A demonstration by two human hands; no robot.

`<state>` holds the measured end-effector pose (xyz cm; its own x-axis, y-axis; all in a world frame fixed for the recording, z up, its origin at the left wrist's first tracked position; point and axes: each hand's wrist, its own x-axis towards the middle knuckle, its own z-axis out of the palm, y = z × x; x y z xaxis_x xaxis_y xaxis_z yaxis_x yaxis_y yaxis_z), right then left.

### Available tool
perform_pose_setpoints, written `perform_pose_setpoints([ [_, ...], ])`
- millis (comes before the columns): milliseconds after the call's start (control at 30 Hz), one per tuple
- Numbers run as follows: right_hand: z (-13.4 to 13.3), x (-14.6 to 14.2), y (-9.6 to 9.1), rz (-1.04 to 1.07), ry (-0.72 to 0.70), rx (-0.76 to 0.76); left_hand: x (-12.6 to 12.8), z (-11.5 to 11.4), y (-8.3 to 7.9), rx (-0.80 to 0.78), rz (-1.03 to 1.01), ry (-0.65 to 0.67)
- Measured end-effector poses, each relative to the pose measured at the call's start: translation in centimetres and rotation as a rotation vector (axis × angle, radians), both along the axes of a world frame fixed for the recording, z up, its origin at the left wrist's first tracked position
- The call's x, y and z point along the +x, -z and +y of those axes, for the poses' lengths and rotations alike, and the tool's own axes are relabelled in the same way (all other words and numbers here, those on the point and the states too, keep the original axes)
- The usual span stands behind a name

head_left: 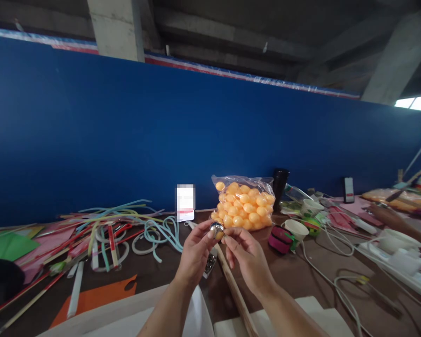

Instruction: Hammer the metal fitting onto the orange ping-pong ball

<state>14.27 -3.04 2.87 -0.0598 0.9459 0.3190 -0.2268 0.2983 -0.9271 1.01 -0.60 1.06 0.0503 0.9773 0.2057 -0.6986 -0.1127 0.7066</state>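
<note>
Straight ahead in the head view, both hands are raised above the brown table (pixel 154 269), meeting in front of the blue wall (pixel 196 131). The left hand (pixel 196 252) pinches a silver round piece (pixel 216 228) between thumb and fingertips, fingers curled. The right hand (pixel 247 255) is drawn together too, and its thumb and forefinger close on the lower right edge of the same piece, where something yellowish shows; what that is I cannot tell. The piece sits between the two hands, held off the table, just in front of a clear bag of orange balls (pixel 243 208) that stands near the wall.

Below the hands a wooden stick (pixel 233 290) lies slanted towards the near edge. Left of them a tangle of coloured tubes (pixel 119 224) spreads across the table, with an orange sheet (pixel 94 295) nearer the camera and a green sheet (pixel 7 245) at the far left. A white card (pixel 185 202) leans at the wall. To the right are a magenta round case (pixel 280 238), a paper cup (pixel 296 229), a black cup (pixel 279 182) and loose white cables (pixel 337 276).
</note>
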Motion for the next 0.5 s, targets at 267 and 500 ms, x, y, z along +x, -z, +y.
perform_pose_setpoints([
  [267, 0.35, 0.02, 0.36, 0.090, -0.030, -0.047, -0.01, 0.11, 0.13, 0.023, 0.033, 0.012],
  [500, 0.64, 0.11, 0.31, 0.182, -0.077, -0.131, 0.04, -0.01, 0.06, 0.042, 0.074, 0.001],
])
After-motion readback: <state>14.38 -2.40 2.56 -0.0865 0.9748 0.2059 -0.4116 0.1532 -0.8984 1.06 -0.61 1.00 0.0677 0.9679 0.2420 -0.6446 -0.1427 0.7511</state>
